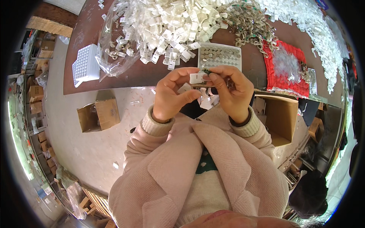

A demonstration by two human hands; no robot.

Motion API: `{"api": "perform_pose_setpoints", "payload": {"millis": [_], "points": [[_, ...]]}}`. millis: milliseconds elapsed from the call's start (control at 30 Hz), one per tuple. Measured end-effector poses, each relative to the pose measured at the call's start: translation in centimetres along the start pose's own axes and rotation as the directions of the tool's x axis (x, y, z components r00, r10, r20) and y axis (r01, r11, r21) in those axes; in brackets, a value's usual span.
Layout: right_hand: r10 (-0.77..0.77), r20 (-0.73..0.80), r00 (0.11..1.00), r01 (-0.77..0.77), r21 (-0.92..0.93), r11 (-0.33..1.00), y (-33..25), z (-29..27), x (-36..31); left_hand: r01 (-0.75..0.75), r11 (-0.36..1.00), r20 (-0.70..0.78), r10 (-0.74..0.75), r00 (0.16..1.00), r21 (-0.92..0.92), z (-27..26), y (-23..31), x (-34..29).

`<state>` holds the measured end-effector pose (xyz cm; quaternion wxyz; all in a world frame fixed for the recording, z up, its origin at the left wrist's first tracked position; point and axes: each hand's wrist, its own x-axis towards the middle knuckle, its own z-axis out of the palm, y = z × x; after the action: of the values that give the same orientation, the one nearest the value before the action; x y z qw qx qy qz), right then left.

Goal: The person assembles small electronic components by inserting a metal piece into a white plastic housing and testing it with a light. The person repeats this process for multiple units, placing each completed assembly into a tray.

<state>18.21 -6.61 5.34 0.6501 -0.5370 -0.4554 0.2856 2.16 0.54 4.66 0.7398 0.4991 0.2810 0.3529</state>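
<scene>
White casing [196,79], dark mark [196,75] illegible

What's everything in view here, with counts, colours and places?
small case: one, white, between hands
loose cases: many, white, far middle
metal-looking bits: many, brown-green, right of cases
pale bits: many, whitish, far right
tray: one, white, beyond hands
dimpled trays: one stack, white, table's left
plastic bag: one, clear, beside dimpled trays
red sheet: one, red, table's right
table: one, brown, top
cardboard boxes: several, brown, floor and sides
coat: one, pink, worn
left hand: one, bare, at case's left
right hand: one, bare, at case's right
</scene>
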Motion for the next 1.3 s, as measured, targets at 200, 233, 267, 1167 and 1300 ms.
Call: {"api": "perform_pose_setpoints", "payload": {"millis": [200, 233, 267, 1167, 1300], "points": [[0.14, 0.043, 0.989, -0.146, 0.237, 0.96, -0.5, -0.7, -0.2, -0.222, 0.973, -0.023, 0.224, 0.974, 0.057, 0.3, -1.8, 0.2], [0.138, 0.043, 0.99, -0.144, 0.241, 0.96, -0.6, -0.8, -0.1, -0.172, 0.985, -0.048, 0.172, 0.984, 0.002, 0.1, -1.8, 0.0], [0.04, 0.019, 0.999, -0.042, 0.111, 0.993, -0.6, -0.9, 0.0, -0.129, 0.991, -0.074, 0.125, 0.989, -0.045, -0.1, -1.9, -0.1], [-0.054, 0.196, 0.979, 0.071, -0.077, 0.995, -1.1, -2.1, 0.0, -0.365, 0.931, -0.031, 0.365, 0.93, 0.01, 0.0, -3.2, -0.1], [0.011, 0.224, 0.975, 0.004, -0.066, 0.998, -1.3, -2.4, -0.2, -0.427, 0.875, 0.024, 0.433, 0.901, 0.229, -0.3, -2.9, -0.2]]}}
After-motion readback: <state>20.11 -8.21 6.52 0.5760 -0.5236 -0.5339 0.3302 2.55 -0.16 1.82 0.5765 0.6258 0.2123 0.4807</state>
